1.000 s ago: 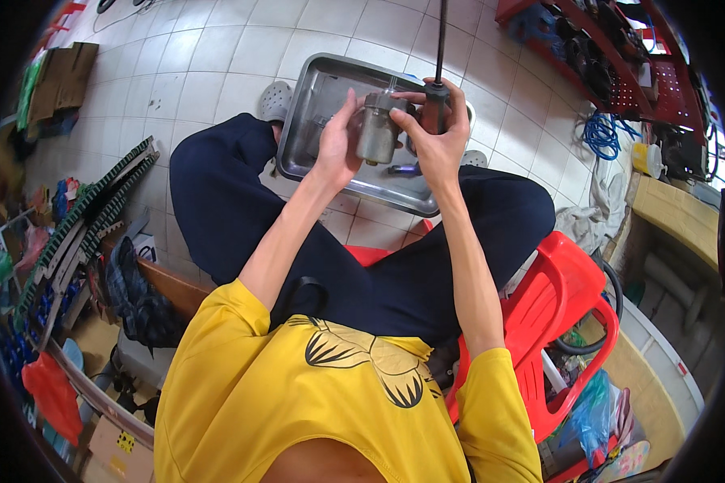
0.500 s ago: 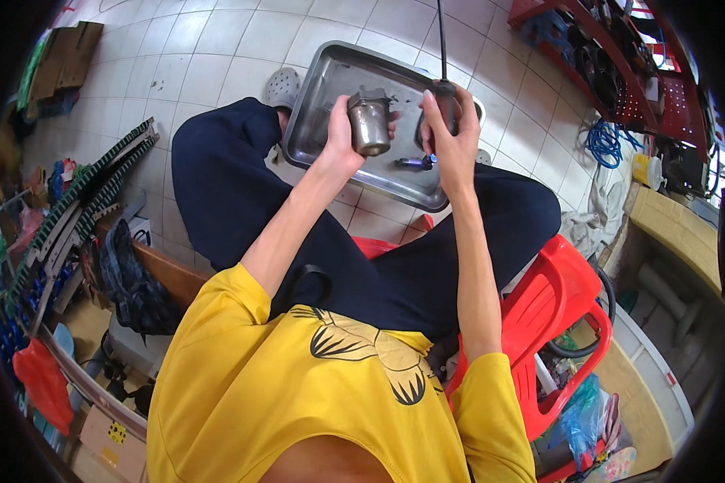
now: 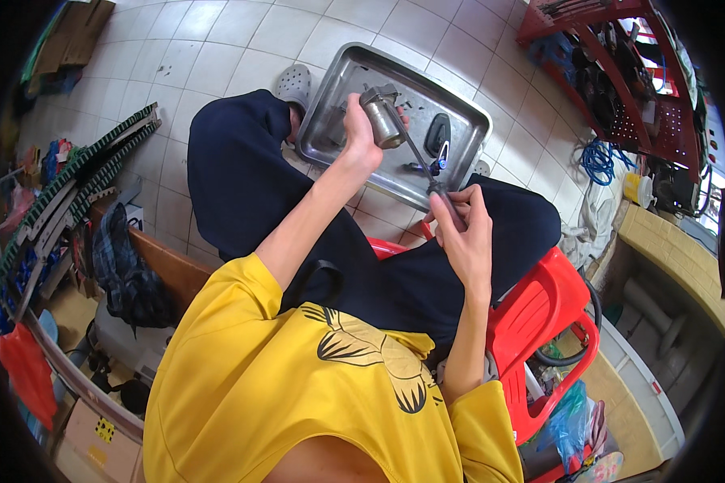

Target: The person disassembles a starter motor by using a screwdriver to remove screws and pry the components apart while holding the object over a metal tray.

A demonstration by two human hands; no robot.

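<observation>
My left hand is wrapped round a silver metal cylinder, like a small motor body, with a grey bracket-like piece on its far end. It is held tilted above the left part of a shallow steel tray. In my right hand is a long-shafted screwdriver, gripped by its dark handle near my right knee. Its shaft slants up and left, and the tip reaches the cylinder's far end; whether it touches cannot be made out. A black oval object and a shiny purple-blue item lie in the tray.
Small dark bits lie in the tray. A grey clog is beside its left end. A red plastic chair stands by my right side. Red shelving and a blue coiled cable are at the far right; cluttered racks fill the left.
My right hand has come back toward me, and the screwdriver has swung from pointing away to slanting toward the cylinder. The black oval object now shows in the tray. The cylinder has tilted.
</observation>
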